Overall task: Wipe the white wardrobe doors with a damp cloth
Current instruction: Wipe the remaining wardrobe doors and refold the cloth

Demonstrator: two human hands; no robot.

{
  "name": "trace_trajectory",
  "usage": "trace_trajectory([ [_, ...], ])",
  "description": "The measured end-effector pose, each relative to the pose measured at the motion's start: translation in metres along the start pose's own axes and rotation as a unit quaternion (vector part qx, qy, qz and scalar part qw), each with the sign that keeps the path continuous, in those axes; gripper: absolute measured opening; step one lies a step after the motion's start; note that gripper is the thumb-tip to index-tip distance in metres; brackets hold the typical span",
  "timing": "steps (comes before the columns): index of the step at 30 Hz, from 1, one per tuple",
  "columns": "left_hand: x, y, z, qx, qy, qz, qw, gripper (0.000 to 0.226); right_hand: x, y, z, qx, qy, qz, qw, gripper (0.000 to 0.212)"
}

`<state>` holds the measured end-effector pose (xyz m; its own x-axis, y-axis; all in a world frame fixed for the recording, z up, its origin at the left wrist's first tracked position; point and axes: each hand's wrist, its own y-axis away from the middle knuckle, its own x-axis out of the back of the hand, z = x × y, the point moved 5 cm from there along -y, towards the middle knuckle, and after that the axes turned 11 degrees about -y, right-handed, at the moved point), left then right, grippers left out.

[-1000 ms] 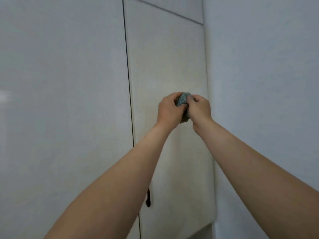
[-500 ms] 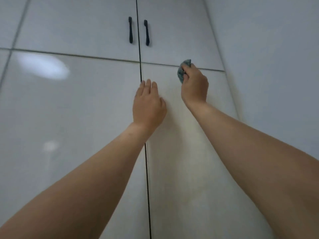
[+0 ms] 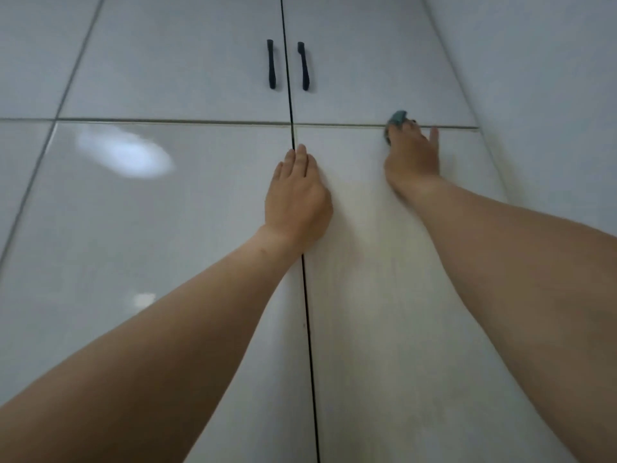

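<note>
**White door, cloth at its top edge**

White gloss fills the frame, and nearest me are my two forearms reaching up it from the lower corners. My left hand [image 3: 298, 192] lies flat at centre frame, fingers straight and together, its fingertips just touching the dark vertical gap between the two tall doors — a steadying press, holding nothing.

Further up and right of centre, my right hand [image 3: 411, 154] presses the damp cloth [image 3: 396, 119] against the right-hand door [image 3: 394, 295]. Most of the cloth is hidden under my fingers; only a small grey-blue bunch shows past them, sitting on the horizontal seam [image 3: 334, 124] where this door meets the upper cabinet. My little finger sticks out straight; how the others curl I cannot tell exactly.

So the cloth is at the door's very top, and the unwiped length runs downward toward me — the door's long axis is vertical, so strokes should probably work down along it.

Beyond the seam, two black handles [image 3: 271, 64] flank the gap in the upper frame.
</note>
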<state>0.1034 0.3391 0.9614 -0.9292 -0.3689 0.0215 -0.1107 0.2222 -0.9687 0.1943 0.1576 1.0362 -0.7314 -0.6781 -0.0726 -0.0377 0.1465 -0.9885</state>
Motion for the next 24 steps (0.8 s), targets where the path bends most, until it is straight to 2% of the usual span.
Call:
trace_trajectory([
  [1,-0.002,-0.002,0.006,-0.002,-0.001,-0.002,1.0,0.059,0.002,-0.001,0.001,-0.029,0.006,-0.006,1.0,0.068],
  [2,-0.002,-0.004,0.01,-0.001,-0.001,-0.006,1.0,0.06,-0.002,0.0,-0.014,-0.012,-0.016,-0.038,0.999,0.067],
  [4,-0.004,-0.008,0.016,0.014,-0.01,-0.014,1.0,0.072,-0.012,0.013,-0.057,0.121,-0.089,-0.12,0.981,0.067],
  [6,-0.005,-0.009,0.022,0.044,-0.009,-0.021,0.999,0.078,-0.016,0.019,-0.059,0.21,-0.127,-0.149,0.958,0.07],
  [8,-0.001,-0.007,0.028,0.071,-0.01,-0.026,0.997,0.07,-0.006,0.005,-0.009,0.152,-0.112,-0.122,0.974,0.07],
  [10,0.001,-0.004,0.035,0.081,-0.001,-0.03,0.996,0.063,0.012,-0.009,0.061,0.005,-0.07,-0.082,0.994,0.068],
  [11,0.001,-0.005,0.037,0.082,-0.001,-0.03,0.996,0.062,0.021,-0.01,0.085,-0.083,-0.058,-0.061,0.993,0.069],
  [12,0.0,-0.006,0.036,0.086,-0.002,-0.026,0.996,0.062,0.023,-0.009,0.091,-0.141,-0.049,-0.041,0.988,0.069],
  [13,-0.001,-0.007,0.035,0.094,0.003,-0.021,0.995,0.062,0.021,-0.006,0.077,-0.14,-0.052,-0.023,0.988,0.069],
  [14,-0.003,-0.007,0.033,0.1,0.01,-0.02,0.995,0.063,0.013,-0.002,0.048,-0.073,-0.064,-0.017,0.995,0.068],
  [16,-0.003,-0.006,0.035,0.099,0.018,-0.013,0.995,0.07,-0.005,0.012,0.002,0.093,-0.106,-0.08,0.987,0.069],
  [17,-0.003,-0.004,0.031,0.098,0.02,-0.007,0.995,0.073,-0.009,0.017,-0.009,0.141,-0.117,-0.113,0.977,0.071],
  [18,-0.002,-0.003,0.031,0.095,0.028,-0.004,0.995,0.073,-0.002,0.015,0.001,0.15,-0.122,-0.121,0.974,0.073],
  [20,-0.001,-0.003,0.029,0.092,0.044,-0.007,0.995,0.065,0.019,-0.003,0.059,0.069,-0.091,-0.093,0.989,0.071],
  [22,-0.001,-0.004,0.029,0.092,0.059,-0.007,0.994,0.06,0.04,-0.007,0.125,-0.062,-0.064,-0.064,0.994,0.064],
  [24,0.0,-0.005,0.028,0.092,0.066,-0.01,0.993,0.06,0.046,-0.002,0.15,-0.127,-0.071,-0.045,0.988,0.059],
])
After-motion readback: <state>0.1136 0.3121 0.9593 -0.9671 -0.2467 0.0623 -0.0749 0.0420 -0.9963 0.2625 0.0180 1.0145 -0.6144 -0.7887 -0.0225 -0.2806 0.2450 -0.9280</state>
